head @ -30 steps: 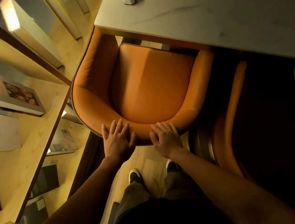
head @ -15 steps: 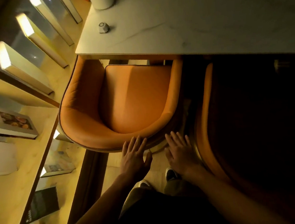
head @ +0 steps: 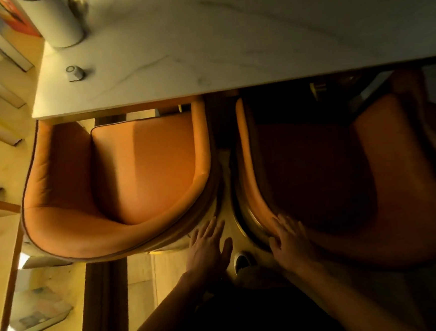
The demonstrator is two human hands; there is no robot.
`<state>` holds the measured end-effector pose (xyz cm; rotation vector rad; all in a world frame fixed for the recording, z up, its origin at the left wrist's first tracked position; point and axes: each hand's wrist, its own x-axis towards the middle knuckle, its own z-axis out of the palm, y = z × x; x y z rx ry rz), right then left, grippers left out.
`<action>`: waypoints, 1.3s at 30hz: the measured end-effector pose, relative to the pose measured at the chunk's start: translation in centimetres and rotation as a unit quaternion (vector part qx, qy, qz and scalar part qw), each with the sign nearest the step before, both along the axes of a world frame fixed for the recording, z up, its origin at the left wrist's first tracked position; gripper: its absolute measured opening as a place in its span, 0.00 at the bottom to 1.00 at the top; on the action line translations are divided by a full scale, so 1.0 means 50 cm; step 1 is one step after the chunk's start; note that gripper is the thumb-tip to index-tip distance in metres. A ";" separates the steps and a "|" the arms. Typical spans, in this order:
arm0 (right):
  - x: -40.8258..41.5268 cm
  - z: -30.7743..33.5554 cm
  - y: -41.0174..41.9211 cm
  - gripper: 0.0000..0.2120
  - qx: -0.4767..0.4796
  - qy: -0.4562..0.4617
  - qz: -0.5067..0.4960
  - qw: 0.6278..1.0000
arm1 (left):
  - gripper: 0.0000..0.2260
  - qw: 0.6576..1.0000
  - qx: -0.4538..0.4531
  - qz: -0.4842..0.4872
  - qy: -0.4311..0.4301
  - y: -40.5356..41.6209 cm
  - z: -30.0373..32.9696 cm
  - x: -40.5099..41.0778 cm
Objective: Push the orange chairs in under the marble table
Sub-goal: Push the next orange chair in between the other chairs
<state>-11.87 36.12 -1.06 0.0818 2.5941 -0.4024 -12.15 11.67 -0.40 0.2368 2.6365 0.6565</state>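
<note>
Seen from above, the right hand [head: 291, 243] lies with straight fingers on the curved back rim of the right orange chair [head: 342, 171] — no closed grip. The left hand [head: 209, 247] hovers open in the gap beside the left orange chair [head: 123, 172]. Both seats reach partly under the marble surface [head: 228, 47], which carries a white cylinder [head: 55, 21] and a small knob-like object [head: 74, 72].

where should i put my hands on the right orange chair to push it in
Press flat palms on the curved backrest rim of the right orange chair, coming from behind, where the right hand already rests. The back faces you and the seat points under the marble table.
</note>
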 end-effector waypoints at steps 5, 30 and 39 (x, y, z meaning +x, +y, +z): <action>0.021 -0.013 0.058 0.29 0.040 -0.023 -0.031 0.998 | 0.25 0.999 0.029 -0.015 0.005 0.053 0.013 -0.013; 0.084 -0.026 0.542 0.47 -0.023 -0.069 0.160 0.984 | 0.36 0.977 -0.027 -0.203 -0.051 0.533 -0.026 -0.002; 0.086 -0.025 0.588 0.47 -0.018 -0.084 0.166 0.982 | 0.37 0.957 -0.047 -0.270 -0.092 0.563 -0.032 -0.019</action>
